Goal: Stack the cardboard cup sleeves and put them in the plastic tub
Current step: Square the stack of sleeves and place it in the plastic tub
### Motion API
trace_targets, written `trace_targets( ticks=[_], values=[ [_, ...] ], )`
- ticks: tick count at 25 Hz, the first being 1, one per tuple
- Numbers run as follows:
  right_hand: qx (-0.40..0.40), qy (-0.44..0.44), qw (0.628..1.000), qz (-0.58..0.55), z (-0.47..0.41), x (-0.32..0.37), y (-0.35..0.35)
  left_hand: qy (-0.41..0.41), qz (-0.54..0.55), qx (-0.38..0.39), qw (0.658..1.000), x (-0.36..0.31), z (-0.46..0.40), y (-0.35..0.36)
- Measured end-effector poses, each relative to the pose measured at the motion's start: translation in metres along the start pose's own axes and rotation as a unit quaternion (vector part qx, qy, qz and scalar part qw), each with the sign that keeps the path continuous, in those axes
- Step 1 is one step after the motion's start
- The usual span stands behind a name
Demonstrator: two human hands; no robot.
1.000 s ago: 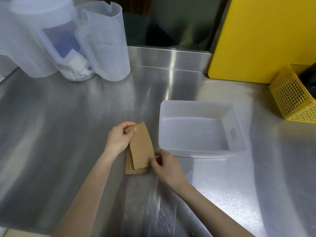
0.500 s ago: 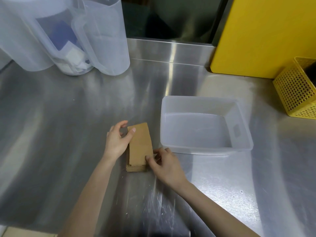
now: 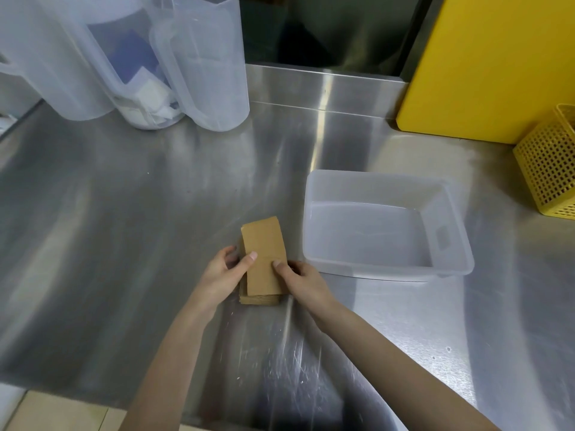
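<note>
Stacking looks done: both hands, left hand (image 3: 221, 276) and right hand (image 3: 301, 279), pinch the sleeve stack (image 3: 263, 259) at lower centre (on the surface); the plastic tub (image 3: 385, 188) remains empty.

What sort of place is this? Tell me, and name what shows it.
Probably a café or commercial kitchen prep area: a stainless steel counter, tall translucent plastic pitchers, and a stack of brown cardboard cup sleeves.
</note>
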State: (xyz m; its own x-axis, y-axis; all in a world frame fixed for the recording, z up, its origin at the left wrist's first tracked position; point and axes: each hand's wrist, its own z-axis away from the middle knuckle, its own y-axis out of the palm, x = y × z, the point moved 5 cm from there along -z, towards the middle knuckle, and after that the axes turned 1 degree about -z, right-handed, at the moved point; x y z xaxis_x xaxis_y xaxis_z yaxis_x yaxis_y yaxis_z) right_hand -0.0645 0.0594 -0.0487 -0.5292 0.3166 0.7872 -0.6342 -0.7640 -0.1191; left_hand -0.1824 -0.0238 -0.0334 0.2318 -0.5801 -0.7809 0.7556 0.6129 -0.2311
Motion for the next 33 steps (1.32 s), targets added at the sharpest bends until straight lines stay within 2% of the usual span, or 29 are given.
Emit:
trace_targets(
  ticks=[6, 10, 19, 26, 33],
  values=[
    [-0.003, -0.007, 1.0, 0.009, -0.001, -0.006, -0.002, -0.016, 0.053, 0.026, 0.998, 0.003, 0.009, 0.006],
    [0.008, -0.041, 0.999, 0.031, 0.009, -0.011, -0.001, -0.013, 0.039, 0.044, 0.998, 0.013, 0.012, 0.006],
    [0.06, -0.071, 0.995, 0.029, 0.026, -0.021, -0.004, 0.005, 0.105, 0.07, 0.992, 0.022, 0.026, 0.014],
    [0.091, -0.095, 0.99, 0.045, 0.046, -0.026, -0.001, 0.003, 0.13, 0.024, 0.991, 0.035, 0.049, 0.014],
    [0.115, -0.1, 0.988, 0.039, 0.064, -0.034, -0.005, 0.012, 0.202, 0.003, 0.979, 0.046, 0.08, 0.029]
  ],
)
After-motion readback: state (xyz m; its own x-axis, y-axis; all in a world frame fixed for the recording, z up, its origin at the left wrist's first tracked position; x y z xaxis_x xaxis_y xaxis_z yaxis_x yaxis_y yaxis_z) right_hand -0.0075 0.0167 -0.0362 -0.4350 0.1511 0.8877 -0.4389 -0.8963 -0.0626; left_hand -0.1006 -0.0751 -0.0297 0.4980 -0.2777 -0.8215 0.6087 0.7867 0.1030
